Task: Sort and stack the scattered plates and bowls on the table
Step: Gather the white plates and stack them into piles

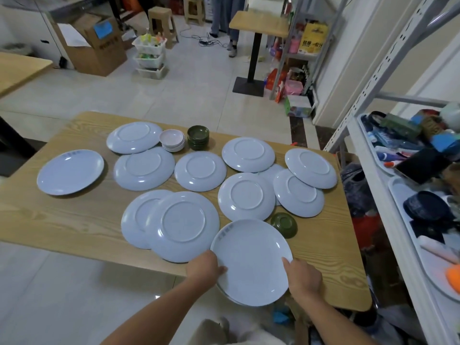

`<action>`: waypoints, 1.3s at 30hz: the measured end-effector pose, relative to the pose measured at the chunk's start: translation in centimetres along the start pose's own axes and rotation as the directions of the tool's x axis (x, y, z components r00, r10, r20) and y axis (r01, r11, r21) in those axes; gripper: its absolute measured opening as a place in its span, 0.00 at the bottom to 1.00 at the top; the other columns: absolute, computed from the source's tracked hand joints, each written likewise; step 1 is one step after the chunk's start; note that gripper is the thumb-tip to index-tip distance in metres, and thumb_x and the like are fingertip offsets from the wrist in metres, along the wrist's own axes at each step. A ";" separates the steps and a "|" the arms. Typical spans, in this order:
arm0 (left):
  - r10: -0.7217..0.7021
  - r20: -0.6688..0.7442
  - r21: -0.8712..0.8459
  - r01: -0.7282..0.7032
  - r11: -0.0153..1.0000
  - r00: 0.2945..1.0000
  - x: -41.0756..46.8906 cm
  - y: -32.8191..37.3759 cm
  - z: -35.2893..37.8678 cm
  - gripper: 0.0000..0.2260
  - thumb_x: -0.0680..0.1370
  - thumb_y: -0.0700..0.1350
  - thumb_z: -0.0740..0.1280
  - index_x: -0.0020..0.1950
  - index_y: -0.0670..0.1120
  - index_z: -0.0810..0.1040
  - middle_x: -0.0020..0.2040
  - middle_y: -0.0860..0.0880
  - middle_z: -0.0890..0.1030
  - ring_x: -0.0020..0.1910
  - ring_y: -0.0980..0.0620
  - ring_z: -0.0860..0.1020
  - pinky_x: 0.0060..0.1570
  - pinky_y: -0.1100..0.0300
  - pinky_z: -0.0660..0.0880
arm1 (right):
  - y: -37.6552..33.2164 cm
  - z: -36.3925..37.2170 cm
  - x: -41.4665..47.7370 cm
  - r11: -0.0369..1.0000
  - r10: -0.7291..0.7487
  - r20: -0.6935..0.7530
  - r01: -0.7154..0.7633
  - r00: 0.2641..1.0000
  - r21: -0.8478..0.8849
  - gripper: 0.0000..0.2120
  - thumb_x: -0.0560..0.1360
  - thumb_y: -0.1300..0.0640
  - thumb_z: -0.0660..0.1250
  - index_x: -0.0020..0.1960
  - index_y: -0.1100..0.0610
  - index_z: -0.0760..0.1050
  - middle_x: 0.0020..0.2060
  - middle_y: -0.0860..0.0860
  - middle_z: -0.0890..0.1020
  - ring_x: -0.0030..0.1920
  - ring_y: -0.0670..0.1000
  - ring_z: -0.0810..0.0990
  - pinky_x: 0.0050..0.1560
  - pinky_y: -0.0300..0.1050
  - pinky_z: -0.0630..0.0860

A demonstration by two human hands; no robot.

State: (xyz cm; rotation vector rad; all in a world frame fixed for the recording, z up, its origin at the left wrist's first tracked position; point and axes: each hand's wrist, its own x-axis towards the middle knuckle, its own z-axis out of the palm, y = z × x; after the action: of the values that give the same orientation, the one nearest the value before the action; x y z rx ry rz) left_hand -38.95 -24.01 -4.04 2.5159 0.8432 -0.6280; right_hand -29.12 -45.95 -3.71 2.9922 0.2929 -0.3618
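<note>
Gripping plate [251,262], lower plates mostly hidden

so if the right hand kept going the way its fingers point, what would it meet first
The right hand points up and away along the held plate; past that rim, the upturned green bowl looks first, though depth is uncertain.

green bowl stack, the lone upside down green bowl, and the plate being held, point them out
green bowl stack [198,137]: head view, rim of top bowl
upside-down green bowl [284,224]: head view, its base
held plate [251,261]: head view, centre of face
</note>
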 end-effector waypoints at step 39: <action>-0.198 0.290 -0.930 0.325 0.171 0.936 4.0 -15.9 -10.3 0.08 0.75 0.29 0.58 0.46 0.36 0.76 0.33 0.40 0.78 0.25 0.49 0.78 0.26 0.62 0.77 | -25.6 -2.9 -3.4 0.791 -0.599 -0.127 0.561 0.790 -0.242 0.37 0.60 0.57 0.80 0.65 0.66 0.73 0.60 0.63 0.78 0.57 0.61 0.80 0.48 0.56 0.79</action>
State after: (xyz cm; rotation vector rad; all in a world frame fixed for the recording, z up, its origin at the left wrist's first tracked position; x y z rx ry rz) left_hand -43.39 -5.35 -1.55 1.1125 1.1500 -0.1464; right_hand -36.90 -21.24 -2.35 2.6728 1.2171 -0.0673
